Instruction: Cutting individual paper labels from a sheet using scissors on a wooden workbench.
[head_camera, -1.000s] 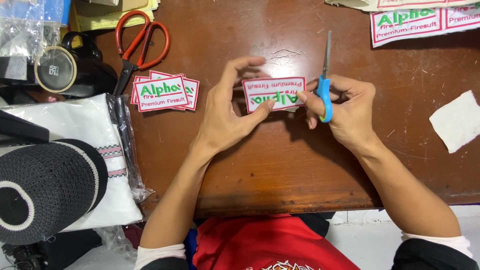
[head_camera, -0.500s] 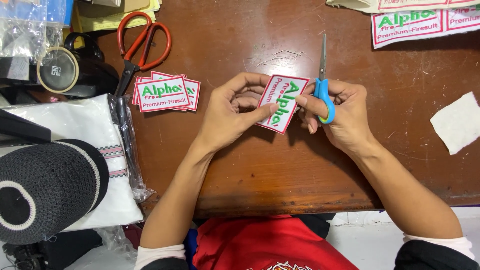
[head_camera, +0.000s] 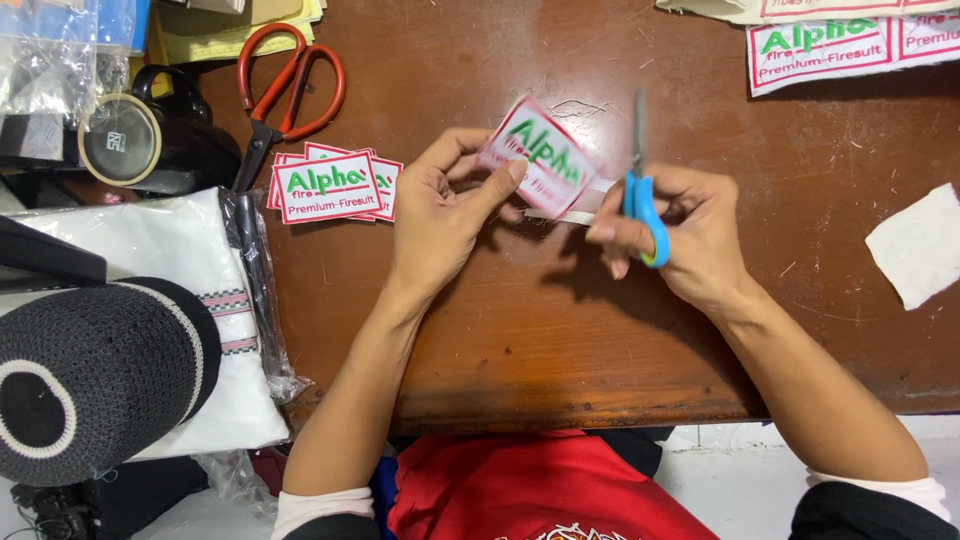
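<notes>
My left hand (head_camera: 445, 205) pinches a white embroidered patch (head_camera: 540, 155) with a red border and green lettering, tilted over the brown wooden table (head_camera: 520, 330). My right hand (head_camera: 690, 235) grips small blue-handled scissors (head_camera: 642, 190), blades pointing away from me along the patch's right edge. A thin white strip (head_camera: 565, 216) hangs below the patch between my two hands.
A stack of matching finished patches (head_camera: 330, 187) lies to the left, beside large orange-handled scissors (head_camera: 290, 85). An uncut sheet of patches (head_camera: 850, 45) is at the top right, a white fabric scrap (head_camera: 920, 245) at the right edge. A black knitted cap (head_camera: 95, 380) and white bagged cloth (head_camera: 200, 260) sit left.
My left hand has turned the patch from lying level to tilted and lifted it slightly, while the scissors stay at its right edge. A thin trimmed strip now shows below it.
</notes>
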